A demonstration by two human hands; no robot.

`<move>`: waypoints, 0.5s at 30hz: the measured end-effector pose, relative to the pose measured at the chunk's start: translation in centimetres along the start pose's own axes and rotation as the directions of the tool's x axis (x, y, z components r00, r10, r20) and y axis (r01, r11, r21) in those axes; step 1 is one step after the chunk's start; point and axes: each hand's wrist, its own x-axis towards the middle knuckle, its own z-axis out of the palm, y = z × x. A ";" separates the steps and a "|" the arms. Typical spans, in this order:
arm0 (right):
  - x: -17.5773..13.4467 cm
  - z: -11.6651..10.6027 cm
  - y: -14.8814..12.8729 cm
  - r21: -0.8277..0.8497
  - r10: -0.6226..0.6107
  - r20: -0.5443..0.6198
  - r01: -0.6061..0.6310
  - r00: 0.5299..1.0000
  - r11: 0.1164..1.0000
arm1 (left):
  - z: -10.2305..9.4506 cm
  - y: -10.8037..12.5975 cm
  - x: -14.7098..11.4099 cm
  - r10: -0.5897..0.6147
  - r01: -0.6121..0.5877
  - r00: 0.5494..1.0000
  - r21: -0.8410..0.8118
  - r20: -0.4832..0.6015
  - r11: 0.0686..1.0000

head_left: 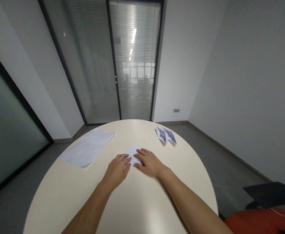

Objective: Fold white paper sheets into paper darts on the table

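A small piece of white paper (132,150) lies flat near the middle of the round table, partly covered by both hands. My left hand (118,167) rests on its left side, fingers bent and a little apart. Across its right side lies my right hand (148,162), with the fingers spread and the palm down. Both hands touch the paper from above; neither grips it. Only the paper's upper part and the gap between the hands show, so its full shape is hidden.
On the pale round table (132,130) a large creased white sheet (87,148) lies at the left edge. Two folded paper pieces with dark print (165,135) stand at the back right. A red chair seat (262,221) is at the lower right. Beyond are glass doors with blinds (135,74).
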 end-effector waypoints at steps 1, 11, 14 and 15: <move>0.0 0.1 -0.1 -0.004 0.030 0.007 -0.030 1.000 1.000 | 0.0 0.1 0.0 0.000 0.000 1.000 0.000 0.000 1.000; 0.2 0.5 -0.5 -0.021 0.175 0.070 -0.174 0.982 0.985 | -0.3 0.8 0.1 -0.023 0.022 0.999 0.038 0.037 0.999; 0.2 0.4 -0.4 -0.012 0.183 0.089 -0.182 0.979 0.983 | -0.4 1.1 0.1 -0.049 0.048 0.998 0.058 0.031 0.997; 0.2 0.2 -0.4 -0.012 0.181 0.094 -0.181 0.979 0.983 | -0.5 1.2 0.1 -0.064 0.061 0.997 0.070 0.031 0.996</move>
